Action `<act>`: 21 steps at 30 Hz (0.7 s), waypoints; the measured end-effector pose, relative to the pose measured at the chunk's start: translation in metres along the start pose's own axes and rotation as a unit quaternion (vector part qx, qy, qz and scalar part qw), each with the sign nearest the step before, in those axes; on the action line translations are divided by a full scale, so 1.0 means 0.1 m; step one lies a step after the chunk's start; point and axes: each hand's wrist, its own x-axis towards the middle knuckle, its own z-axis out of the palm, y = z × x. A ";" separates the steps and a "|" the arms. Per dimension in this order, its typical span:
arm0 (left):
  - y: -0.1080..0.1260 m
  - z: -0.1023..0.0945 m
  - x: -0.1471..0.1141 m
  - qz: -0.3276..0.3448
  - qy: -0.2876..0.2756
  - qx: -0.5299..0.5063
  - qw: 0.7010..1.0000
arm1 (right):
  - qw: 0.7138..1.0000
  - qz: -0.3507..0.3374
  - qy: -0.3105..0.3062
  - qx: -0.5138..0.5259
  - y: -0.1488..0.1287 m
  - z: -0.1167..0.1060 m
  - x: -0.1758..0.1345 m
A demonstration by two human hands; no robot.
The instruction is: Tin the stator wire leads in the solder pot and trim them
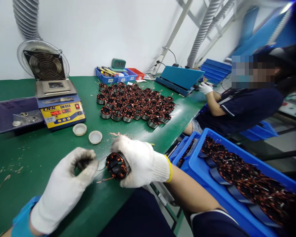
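My right hand, in a white knit glove with a yellow cuff edge, is wrapped round a motor stator with copper windings and a black core. The stator is held just above the green bench, its wound face turned toward my left hand. That hand, also gloved, has thumb and fingertips pinched on a thin wire lead from the stator. Another copper lead sticks out below, free of both hands. Two small white round dishes lie beyond the hands, near scattered copper scraps.
Many stators stand grouped on the green bench. At left are a yellow-fronted solder pot and a purple tray. Blue bins of stators stand at right. A co-worker sits beyond, near a blue panel.
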 end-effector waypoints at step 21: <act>-0.39 -0.07 0.35 -0.062 -0.081 -0.007 0.995 | 0.997 -0.043 0.008 -0.057 0.16 -0.20 0.64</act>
